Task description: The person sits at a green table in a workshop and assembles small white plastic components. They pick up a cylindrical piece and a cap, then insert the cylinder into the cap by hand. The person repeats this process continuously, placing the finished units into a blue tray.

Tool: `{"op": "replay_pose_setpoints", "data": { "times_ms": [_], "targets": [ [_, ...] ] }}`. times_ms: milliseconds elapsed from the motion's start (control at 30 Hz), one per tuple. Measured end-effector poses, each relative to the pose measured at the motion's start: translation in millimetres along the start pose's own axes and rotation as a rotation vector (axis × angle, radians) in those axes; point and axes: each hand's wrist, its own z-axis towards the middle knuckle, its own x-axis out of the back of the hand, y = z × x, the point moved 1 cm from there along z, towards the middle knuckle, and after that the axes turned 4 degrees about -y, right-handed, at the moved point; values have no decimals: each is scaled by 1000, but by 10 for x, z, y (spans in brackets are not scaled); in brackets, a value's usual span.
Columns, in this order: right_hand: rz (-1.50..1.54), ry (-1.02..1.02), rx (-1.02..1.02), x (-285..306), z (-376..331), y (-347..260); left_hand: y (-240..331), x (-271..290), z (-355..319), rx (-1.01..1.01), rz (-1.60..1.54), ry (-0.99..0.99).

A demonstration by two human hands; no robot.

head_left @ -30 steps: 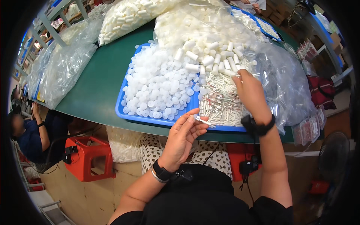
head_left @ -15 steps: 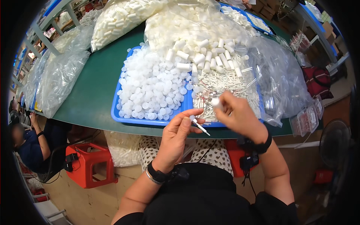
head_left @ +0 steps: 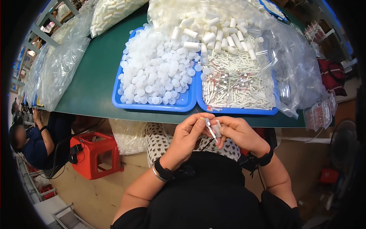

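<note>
Above my lap, just off the table's front edge, my two hands are close together. My left hand (head_left: 189, 134) pinches a thin white stick (head_left: 212, 130) near its upper end, where a small pale piece sits. Between the fingers of my right hand (head_left: 243, 134) is a short white cylinder (head_left: 218, 128), right beside the stick. Fingers partly cover both pieces, and I cannot tell whether they touch. Ahead lie many translucent discs (head_left: 152, 72) in a blue tray (head_left: 167, 107), and thin white sticks (head_left: 236, 95) in a second blue tray (head_left: 244, 111).
A clear bag (head_left: 164, 11) spills more white cylinders (head_left: 228, 40) over the trays' far side. Crumpled plastic (head_left: 301, 72) lies right on the green table (head_left: 91, 76), another bag (head_left: 61, 72) left. Red stool (head_left: 95, 156) and a seated person (head_left: 38, 141) are at left; a fan (head_left: 343, 143) is right.
My right hand has come down from over the stick tray to beside my left, bringing the white cylinder next to the stick. The view has shifted, so the trays appear higher.
</note>
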Motion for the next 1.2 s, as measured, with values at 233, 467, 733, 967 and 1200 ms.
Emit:
{"op": "replay_pose_setpoints", "data": {
  "times_ms": [233, 467, 733, 967, 1200],
  "targets": [
    [-255, 52, 20, -91, -45, -4, -42, 60, -2, 134, -27, 13],
    [338, -6, -59, -17, -21, 70, -79, -22, 0, 129, -14, 31],
    [-126, 180, 68, -21, -163, 26, -47, -107, 29, 100, 8, -12],
    [-1788, 1137, 29, 1065, -476, -308, -78, -92, 17, 125, -86, -86],
    [-1651, 1099, 304, 1002, -425, -286, -119, -28, 8, 80, 32, -168]
  ]
}}
